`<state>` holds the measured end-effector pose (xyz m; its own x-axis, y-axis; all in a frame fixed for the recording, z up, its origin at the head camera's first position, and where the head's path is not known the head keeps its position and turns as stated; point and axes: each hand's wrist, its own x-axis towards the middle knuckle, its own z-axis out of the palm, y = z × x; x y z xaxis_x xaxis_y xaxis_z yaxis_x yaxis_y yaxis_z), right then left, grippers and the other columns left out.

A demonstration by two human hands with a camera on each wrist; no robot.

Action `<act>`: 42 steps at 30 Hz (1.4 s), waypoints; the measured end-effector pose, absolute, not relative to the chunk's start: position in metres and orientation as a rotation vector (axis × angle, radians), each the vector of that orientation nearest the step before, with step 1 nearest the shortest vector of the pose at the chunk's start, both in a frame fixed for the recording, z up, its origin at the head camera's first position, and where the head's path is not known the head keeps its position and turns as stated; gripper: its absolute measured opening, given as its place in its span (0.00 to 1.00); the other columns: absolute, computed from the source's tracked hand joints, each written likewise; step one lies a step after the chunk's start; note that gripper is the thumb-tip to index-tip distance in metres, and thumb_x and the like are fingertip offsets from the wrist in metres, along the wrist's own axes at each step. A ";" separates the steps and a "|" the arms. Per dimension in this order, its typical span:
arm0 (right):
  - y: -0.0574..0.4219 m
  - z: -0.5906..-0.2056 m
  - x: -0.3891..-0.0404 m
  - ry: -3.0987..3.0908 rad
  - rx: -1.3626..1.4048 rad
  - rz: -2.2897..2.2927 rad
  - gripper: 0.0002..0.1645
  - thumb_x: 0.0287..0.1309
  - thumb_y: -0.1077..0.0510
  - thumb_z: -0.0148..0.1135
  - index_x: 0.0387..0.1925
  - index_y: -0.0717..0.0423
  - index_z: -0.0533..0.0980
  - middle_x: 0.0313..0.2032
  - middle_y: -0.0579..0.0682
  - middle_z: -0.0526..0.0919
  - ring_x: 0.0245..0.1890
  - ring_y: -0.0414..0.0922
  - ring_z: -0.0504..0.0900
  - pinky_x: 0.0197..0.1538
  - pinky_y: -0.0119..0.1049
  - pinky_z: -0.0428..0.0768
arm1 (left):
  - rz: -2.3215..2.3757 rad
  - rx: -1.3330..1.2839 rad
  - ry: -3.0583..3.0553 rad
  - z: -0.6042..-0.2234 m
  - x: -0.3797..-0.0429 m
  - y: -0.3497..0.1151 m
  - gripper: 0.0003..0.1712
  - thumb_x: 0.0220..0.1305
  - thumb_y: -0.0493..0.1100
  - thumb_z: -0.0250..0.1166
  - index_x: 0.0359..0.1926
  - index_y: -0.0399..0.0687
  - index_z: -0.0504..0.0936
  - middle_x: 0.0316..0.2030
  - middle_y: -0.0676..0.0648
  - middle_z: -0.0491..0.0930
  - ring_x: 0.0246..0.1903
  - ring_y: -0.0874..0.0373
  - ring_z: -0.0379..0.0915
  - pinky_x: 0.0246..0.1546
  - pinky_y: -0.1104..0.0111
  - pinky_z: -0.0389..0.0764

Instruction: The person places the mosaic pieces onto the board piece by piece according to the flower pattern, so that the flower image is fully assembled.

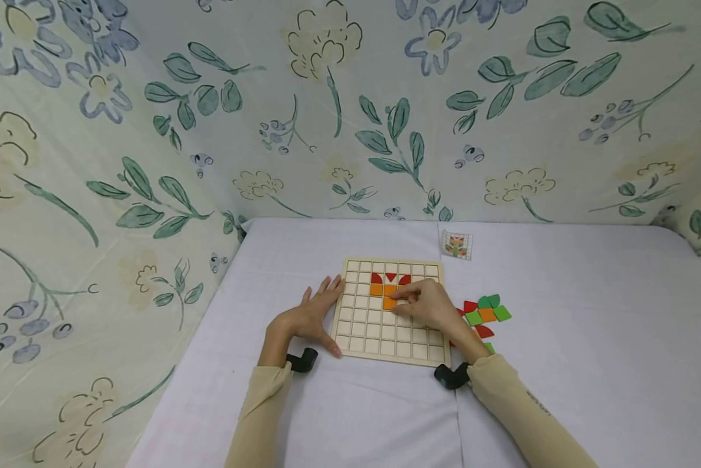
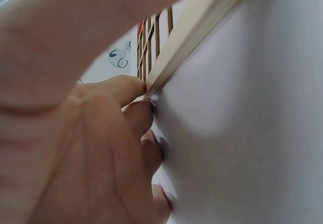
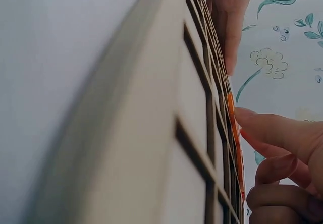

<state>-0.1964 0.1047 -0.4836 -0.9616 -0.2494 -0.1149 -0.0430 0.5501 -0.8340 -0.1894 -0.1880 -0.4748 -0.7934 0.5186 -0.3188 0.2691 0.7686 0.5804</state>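
Note:
A square wooden grid board (image 1: 362,348) lies on the white cloth. Red pieces form a row near its top, among them a red quarter-round tile (image 1: 376,278). Below them are orange square tiles, one (image 1: 376,290) at the left. My right hand (image 1: 429,305) reaches over the board, thumb and index finger pinching an orange square tile (image 1: 389,303) at a middle cell; the fingers partly cover it. Spread along the board's left edge, my left hand (image 1: 309,320) touches the frame with its fingertips. In the left wrist view its fingers (image 2: 133,90) meet the wooden rim.
Loose green, red and orange tiles, including an orange one (image 1: 488,314), lie right of the board, partly under the right forearm. A small pattern card (image 1: 458,246) lies behind the board. Floral fabric (image 1: 339,162) hangs behind the table.

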 end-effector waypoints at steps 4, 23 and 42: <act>0.111 -0.481 -0.198 2.548 -0.263 -1.394 0.13 0.54 0.55 0.79 0.42 0.53 0.90 0.16 0.44 0.68 0.19 0.41 0.66 0.24 0.28 0.61 | 0.719 0.596 2.496 -0.475 -0.190 -0.188 0.87 0.33 0.52 0.90 0.84 0.48 0.38 0.84 0.49 0.29 0.83 0.49 0.18 0.81 0.42 0.24; 0.189 -0.459 -0.196 2.639 -0.241 -1.214 0.20 0.63 0.49 0.72 0.51 0.57 0.87 0.29 0.51 0.79 0.26 0.44 0.71 0.24 0.30 0.68 | 0.701 0.589 2.505 -0.473 -0.189 -0.187 0.87 0.33 0.53 0.90 0.84 0.47 0.39 0.84 0.48 0.30 0.83 0.48 0.19 0.81 0.42 0.25; 0.250 -0.457 -0.195 2.667 -0.120 -1.089 0.25 0.65 0.46 0.70 0.58 0.55 0.84 0.48 0.57 0.84 0.46 0.51 0.77 0.43 0.34 0.77 | 0.687 0.578 2.506 -0.471 -0.188 -0.186 0.86 0.33 0.53 0.90 0.84 0.48 0.39 0.84 0.49 0.30 0.84 0.49 0.19 0.81 0.42 0.26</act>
